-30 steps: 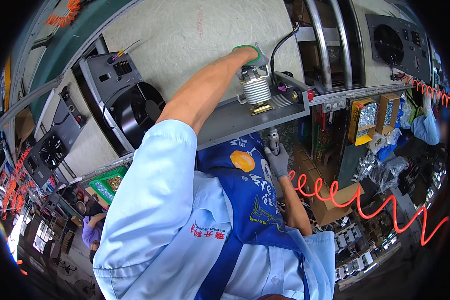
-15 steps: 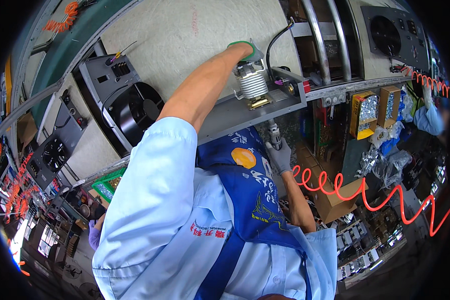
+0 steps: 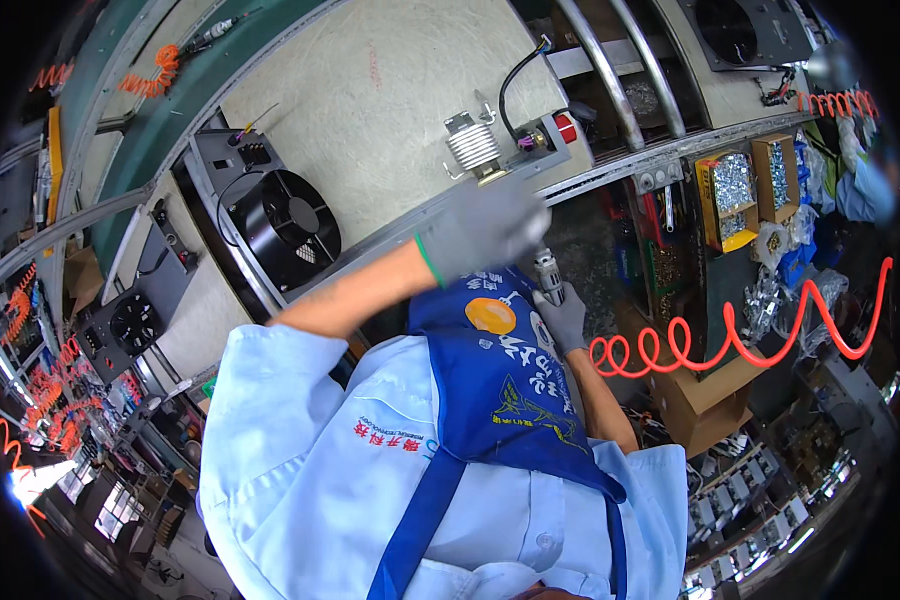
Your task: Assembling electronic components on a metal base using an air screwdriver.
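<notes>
left hand [image 3: 485, 228] gloved, blurred, grip unclear, below finned coil part [image 3: 473, 147], right hand [image 3: 562, 315] gripping pneumatic screwdriver [image 3: 547, 274] upright

The left hand [image 3: 485, 232], in a grey glove, hovers blurred over the front edge of the table [image 3: 370, 90], just below a finned metal part [image 3: 473, 146] that stands there with a black cable beside it. The right hand [image 3: 563, 315], also gloved, grips a powered screwdriver [image 3: 547, 272] upright against the blue apron [image 3: 495, 385]. A red coiled hose [image 3: 730, 335] runs off to the right. A black fan unit [image 3: 288, 222] lies on the table to the left, and boxes of screws [image 3: 732, 190] sit to the right.
</notes>
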`<state>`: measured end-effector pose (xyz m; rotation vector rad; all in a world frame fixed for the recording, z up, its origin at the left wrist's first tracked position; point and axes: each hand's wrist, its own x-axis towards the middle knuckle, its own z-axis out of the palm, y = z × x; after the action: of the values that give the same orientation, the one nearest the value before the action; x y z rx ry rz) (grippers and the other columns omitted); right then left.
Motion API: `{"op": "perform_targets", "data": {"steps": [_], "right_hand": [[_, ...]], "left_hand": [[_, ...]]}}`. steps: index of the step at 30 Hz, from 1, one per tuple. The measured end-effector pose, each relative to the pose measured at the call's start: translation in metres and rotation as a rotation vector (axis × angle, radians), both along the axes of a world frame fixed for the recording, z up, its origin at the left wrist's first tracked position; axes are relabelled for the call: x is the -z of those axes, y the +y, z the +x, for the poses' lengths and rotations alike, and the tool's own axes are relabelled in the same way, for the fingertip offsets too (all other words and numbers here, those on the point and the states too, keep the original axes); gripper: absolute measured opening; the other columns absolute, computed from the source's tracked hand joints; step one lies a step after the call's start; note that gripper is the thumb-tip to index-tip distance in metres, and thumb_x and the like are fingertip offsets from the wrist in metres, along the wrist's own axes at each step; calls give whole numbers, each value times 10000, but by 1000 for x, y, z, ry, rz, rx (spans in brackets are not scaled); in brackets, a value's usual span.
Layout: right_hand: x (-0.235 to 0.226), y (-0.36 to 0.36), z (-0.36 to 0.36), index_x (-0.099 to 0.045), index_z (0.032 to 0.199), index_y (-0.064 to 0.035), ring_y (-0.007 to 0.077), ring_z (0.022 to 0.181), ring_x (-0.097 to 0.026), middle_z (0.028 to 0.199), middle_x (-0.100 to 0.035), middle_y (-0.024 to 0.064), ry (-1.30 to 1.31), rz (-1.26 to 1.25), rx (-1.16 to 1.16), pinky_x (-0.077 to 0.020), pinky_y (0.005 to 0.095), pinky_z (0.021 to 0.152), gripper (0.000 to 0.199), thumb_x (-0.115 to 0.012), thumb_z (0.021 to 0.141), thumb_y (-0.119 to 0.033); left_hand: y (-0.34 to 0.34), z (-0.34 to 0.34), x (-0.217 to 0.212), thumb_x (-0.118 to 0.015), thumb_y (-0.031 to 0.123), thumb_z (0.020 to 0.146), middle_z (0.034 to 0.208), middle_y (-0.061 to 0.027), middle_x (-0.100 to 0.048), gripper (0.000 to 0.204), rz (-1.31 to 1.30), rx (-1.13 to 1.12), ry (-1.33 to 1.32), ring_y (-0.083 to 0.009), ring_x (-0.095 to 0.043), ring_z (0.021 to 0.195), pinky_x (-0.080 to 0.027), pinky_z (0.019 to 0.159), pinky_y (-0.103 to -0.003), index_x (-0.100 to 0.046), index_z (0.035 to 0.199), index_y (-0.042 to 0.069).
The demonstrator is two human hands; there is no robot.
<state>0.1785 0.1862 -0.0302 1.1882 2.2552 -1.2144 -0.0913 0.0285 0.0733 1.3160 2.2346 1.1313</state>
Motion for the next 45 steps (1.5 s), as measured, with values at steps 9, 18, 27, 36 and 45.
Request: {"op": "perform_targets", "data": {"steps": [9, 18, 27, 36, 45], "right_hand": [[-25, 3, 49, -670, 977, -20, 290, 798, -712, 849, -715, 160, 8, -59, 87, -532, 416, 736, 388, -805, 797, -336], [-43, 4, 80, -680, 974, -27, 286, 807, -712, 877, -717, 154, 115, -38, 60, -537, 407, 741, 374, -810, 796, -329], [-48, 11, 96, -672, 932, -37, 312, 813, -705, 864, -702, 154, 269, -68, -10, -535, 422, 735, 369, -825, 774, -333], [-55, 13, 103, -667, 918, -36, 288, 785, -700, 838, -696, 142, 263, -103, -26, -531, 411, 725, 367, -829, 774, -333], [-55, 7, 94, -677, 956, -36, 320, 844, -711, 889, -713, 175, 158, -196, 12, -534, 425, 757, 380, -810, 788, -350]], "left_hand": [[-3, 47, 213, -469, 139, 984, 1182, -285, -658, 311, -693, -259, -245, -448, -647, 1059, -525, 940, -507, -622, 1224, 14], [-1, 42, 232, -478, 132, 990, 1200, -304, -632, 310, -600, -415, 61, -454, -635, 1070, -506, 960, -499, -601, 1230, -21], [17, 93, 125, -577, 199, 1021, 989, -65, -677, 189, 392, -436, -1448, -123, -632, 736, -492, 524, -239, -623, 1141, 61], [21, 126, 127, -546, 222, 1058, 983, -60, -665, 213, 633, -326, -1851, -124, -695, 819, -624, 617, -219, -599, 1174, 51], [26, 137, 140, -593, 191, 1039, 943, -66, -664, 207, 518, -525, -1516, -118, -669, 792, -562, 651, -208, -630, 1134, 12]]}}
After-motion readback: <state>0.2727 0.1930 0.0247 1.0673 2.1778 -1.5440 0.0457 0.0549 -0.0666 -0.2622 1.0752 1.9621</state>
